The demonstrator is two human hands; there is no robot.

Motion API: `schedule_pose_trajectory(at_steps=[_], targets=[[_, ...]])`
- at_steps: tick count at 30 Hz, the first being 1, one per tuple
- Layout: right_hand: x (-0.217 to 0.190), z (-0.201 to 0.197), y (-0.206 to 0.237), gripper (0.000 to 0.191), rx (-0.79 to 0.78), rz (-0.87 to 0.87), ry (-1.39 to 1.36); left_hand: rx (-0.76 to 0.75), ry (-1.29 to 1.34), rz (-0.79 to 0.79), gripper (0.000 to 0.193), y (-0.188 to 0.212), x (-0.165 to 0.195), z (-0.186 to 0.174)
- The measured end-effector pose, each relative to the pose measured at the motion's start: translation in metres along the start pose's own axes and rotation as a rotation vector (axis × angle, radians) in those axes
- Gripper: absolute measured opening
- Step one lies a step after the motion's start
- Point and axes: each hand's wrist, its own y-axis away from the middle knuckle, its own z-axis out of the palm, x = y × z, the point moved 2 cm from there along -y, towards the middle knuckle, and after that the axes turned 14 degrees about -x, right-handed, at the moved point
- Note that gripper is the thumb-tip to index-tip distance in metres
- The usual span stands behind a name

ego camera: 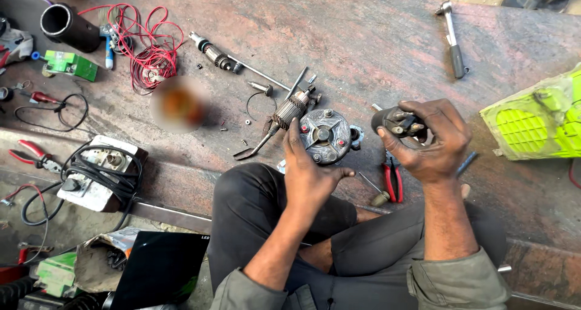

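My left hand [308, 171] rests with fingers spread against the near edge of a round metal motor end plate [327, 136] with red dots, lying on the rusty floor. My right hand [433, 141] is shut on a small dark motor part [394, 121], lifted just right of the plate. A copper-wound armature [292, 109] lies just left of the plate, by a long screwdriver [266, 137]. Red-handled pliers [393, 180] sit below my right hand, near my knee.
A ratchet wrench [454, 40] lies at the far right, a lime-green fan housing [538, 119] at the right edge. Red wire coil [151, 52], a black tube [63, 25], a shaft with gear [221, 57], a white charger box with black cable [100, 171] and red cutters [30, 152] fill the left.
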Motion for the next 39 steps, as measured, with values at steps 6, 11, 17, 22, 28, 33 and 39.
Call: schedule_pose_trajectory(at_steps=[6, 11, 17, 22, 28, 33, 39], targets=[[-0.002, -0.001, 0.003, 0.043, 0.007, 0.048, -0.004, 0.075, 0.021, 0.045, 0.127, -0.005, -0.013, 0.008], [0.004, 0.005, 0.008, 0.043, 0.002, 0.077, -0.097, -0.002, 0.029, 0.144, 0.115, -0.02, -0.022, -0.01], [0.012, 0.012, 0.012, 0.048, 0.023, 0.126, -0.099, -0.103, 0.016, 0.173, 0.118, -0.033, -0.036, -0.021], [0.019, 0.023, 0.011, 0.044, 0.009, 0.338, -0.279, 0.2, 0.044, 0.075, 0.115, 0.002, -0.044, 0.018], [0.022, 0.036, 0.015, 0.038, -0.108, 0.563, -0.286, -0.36, 1.47, -0.697, 0.05, 0.037, -0.047, 0.103], [0.031, 0.044, 0.021, 0.044, -0.212, 0.69, -0.26, -0.479, 1.581, -0.388, 0.043, 0.017, -0.048, 0.116], [0.029, 0.039, 0.022, 0.052, -0.463, 0.504, -0.158, -0.554, 1.431, -0.306, 0.038, 0.018, -0.073, 0.123]])
